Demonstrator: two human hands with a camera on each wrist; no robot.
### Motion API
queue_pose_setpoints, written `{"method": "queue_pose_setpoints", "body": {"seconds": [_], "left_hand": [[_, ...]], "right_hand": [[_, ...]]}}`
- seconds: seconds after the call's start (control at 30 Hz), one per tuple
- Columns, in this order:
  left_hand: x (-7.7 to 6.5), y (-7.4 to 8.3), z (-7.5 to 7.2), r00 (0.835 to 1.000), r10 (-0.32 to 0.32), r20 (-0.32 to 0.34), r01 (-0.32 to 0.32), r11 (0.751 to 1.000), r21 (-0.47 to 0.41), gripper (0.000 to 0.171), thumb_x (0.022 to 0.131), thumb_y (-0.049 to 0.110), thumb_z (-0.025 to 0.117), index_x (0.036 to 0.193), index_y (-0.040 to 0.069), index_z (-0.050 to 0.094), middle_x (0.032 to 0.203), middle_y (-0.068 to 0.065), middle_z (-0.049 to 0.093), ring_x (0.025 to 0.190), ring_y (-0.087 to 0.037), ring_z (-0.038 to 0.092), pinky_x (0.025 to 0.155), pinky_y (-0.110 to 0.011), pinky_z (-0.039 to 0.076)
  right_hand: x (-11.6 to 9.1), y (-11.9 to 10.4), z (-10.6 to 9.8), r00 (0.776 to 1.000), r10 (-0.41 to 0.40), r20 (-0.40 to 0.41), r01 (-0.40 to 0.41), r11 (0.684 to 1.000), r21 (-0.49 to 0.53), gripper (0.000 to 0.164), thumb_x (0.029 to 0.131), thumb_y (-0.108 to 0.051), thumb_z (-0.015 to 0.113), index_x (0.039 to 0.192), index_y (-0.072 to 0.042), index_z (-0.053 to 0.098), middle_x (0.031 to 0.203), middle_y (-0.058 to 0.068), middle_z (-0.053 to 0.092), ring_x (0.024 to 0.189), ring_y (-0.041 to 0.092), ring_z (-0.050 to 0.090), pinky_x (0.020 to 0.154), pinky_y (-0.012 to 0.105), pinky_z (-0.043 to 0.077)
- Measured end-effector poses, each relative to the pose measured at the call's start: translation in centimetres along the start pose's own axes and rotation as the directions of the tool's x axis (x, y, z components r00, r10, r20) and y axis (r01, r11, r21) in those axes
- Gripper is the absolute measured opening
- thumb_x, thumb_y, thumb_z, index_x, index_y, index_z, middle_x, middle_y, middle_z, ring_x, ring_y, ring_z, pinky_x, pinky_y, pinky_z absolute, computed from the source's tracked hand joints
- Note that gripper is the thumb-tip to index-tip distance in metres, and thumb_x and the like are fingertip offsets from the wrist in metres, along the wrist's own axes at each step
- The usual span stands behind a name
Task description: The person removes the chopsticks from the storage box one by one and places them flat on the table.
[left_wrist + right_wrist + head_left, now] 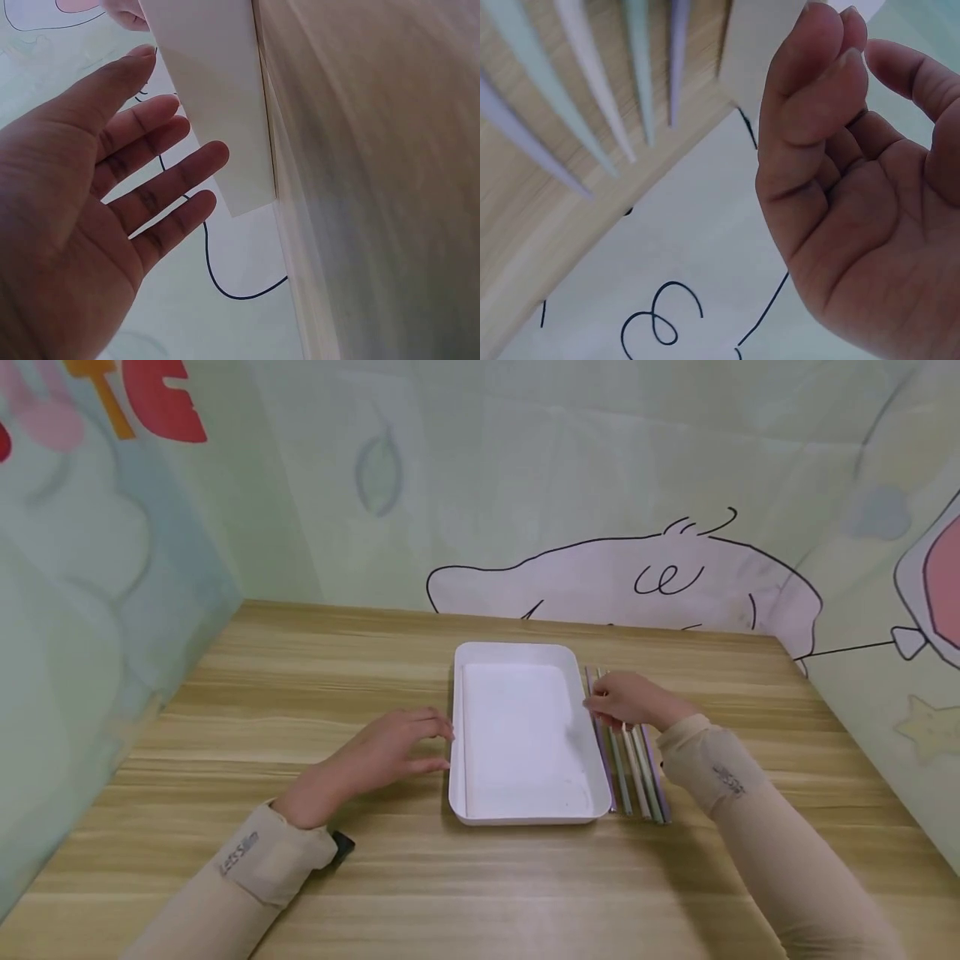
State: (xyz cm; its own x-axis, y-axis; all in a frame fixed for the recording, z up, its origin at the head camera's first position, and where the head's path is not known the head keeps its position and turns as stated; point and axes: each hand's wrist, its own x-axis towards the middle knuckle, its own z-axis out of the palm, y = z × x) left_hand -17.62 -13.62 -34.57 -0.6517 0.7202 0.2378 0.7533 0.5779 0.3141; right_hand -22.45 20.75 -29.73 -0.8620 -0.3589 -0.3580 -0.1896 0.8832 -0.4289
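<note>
A white rectangular tray (525, 814) stands in the middle of the head view. One thin pale straw (465, 743) lies along its left inner wall. My left hand (390, 745) is at the tray's left side, fingers spread and fingertips right at the wall; the left wrist view shows its palm with nothing in it. By the tray's right rim, my right hand (626, 697) hovers over several purple, green and whitish straws (643, 777). Its fingers (825, 97) are loosely bent, with the thumb apart and nothing visible between them. The hand hides the middle of some straws.
The tray and straws lie on a wood-grain table (300, 677). A printed cloth wall (525, 468) with cartoon drawings encloses its back and sides. Below the left sleeve a small dark object (342, 846) shows.
</note>
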Motion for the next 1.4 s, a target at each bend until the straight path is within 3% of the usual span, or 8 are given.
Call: {"method": "queue_pose_setpoints", "body": {"seconds": [0.2, 0.63, 1.17, 1.4], "left_hand": [[0.1, -0.1, 0.2, 1.000, -0.001, 0.007, 0.001, 1.000, -0.002, 0.030, 0.083, 0.027, 0.075, 0.105, 0.007, 0.067, 0.113, -0.006, 0.067, 0.104, -0.022, 0.065, 0.090, -0.039, 0.054], [0.2, -0.4, 0.5, 0.998, 0.040, -0.042, -0.041, 0.999, -0.033, 0.026, 0.082, 0.023, 0.076, 0.101, 0.007, 0.067, 0.109, -0.004, 0.067, 0.098, -0.020, 0.067, 0.084, -0.035, 0.056], [0.2, -0.7, 0.6, 0.999, -0.008, -0.041, 0.005, 0.998, -0.061, 0.026, 0.082, 0.024, 0.076, 0.101, 0.008, 0.068, 0.109, -0.002, 0.067, 0.101, -0.019, 0.065, 0.087, -0.034, 0.055], [0.3, -0.9, 0.7, 0.999, -0.004, -0.043, 0.002, 0.999, -0.035, 0.026, 0.082, 0.025, 0.076, 0.101, 0.008, 0.068, 0.110, -0.003, 0.067, 0.100, -0.018, 0.066, 0.086, -0.033, 0.055]], "right_hand": [[0.8, -1.7, 0.2, 1.000, 0.007, 0.005, -0.007, 1.000, -0.012, 0.028, 0.099, -0.019, 0.048, 0.078, -0.003, 0.058, 0.063, 0.001, 0.056, 0.056, 0.013, 0.055, 0.053, 0.027, 0.050], [2.7, -6.3, 1.2, 0.999, -0.033, 0.030, 0.034, 0.999, -0.018, 0.028, 0.099, -0.022, 0.049, 0.089, 0.000, 0.062, 0.068, 0.001, 0.057, 0.059, 0.012, 0.055, 0.054, 0.023, 0.048], [6.8, -10.6, 3.7, 0.992, -0.104, 0.069, 0.108, 0.993, -0.049, 0.029, 0.097, -0.022, 0.049, 0.086, 0.000, 0.065, 0.061, -0.002, 0.055, 0.051, 0.008, 0.053, 0.049, 0.019, 0.048], [8.2, -11.5, 4.7, 0.992, -0.113, 0.062, 0.113, 0.993, -0.010, 0.028, 0.096, -0.019, 0.049, 0.074, -0.005, 0.059, 0.059, -0.002, 0.054, 0.050, 0.008, 0.052, 0.045, 0.019, 0.045]]}}
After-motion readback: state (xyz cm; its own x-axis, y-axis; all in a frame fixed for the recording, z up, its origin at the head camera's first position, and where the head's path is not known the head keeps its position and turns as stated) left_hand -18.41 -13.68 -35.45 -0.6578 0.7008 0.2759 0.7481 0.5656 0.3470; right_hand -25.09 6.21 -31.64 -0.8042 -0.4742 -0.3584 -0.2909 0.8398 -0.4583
